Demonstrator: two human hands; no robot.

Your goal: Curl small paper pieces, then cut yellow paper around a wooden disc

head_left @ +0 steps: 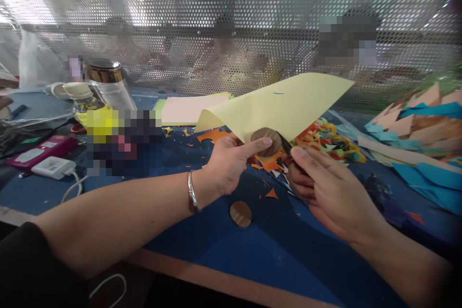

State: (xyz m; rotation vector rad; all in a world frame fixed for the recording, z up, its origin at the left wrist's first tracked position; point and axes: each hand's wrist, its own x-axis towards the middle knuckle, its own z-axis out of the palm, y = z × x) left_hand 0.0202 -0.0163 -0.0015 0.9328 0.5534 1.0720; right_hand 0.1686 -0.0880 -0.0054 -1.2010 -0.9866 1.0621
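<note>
My left hand [229, 161] pinches a large sheet of pale yellow paper [288, 101] together with a round brown disc [271, 140], the thumb lying across the disc. The sheet bends upward and away from the hands. In my right hand [321, 180] is a pair of dark scissors [286, 143], with the blades at the paper beside the disc's right edge. My fingers cover most of the handles. A second brown disc [240, 214] lies flat on the blue tabletop [216, 238], nearer to me.
Orange paper scraps [212, 135] and multicoloured offcuts [335, 142] lie behind my hands. Stacked paper sheets [191, 108] are at the back. Pointed blue and peach paper pieces [422, 130] spread at right. Bottles [111, 84] and a white charger [54, 167] stand left; a perforated screen [252, 9] closes the back.
</note>
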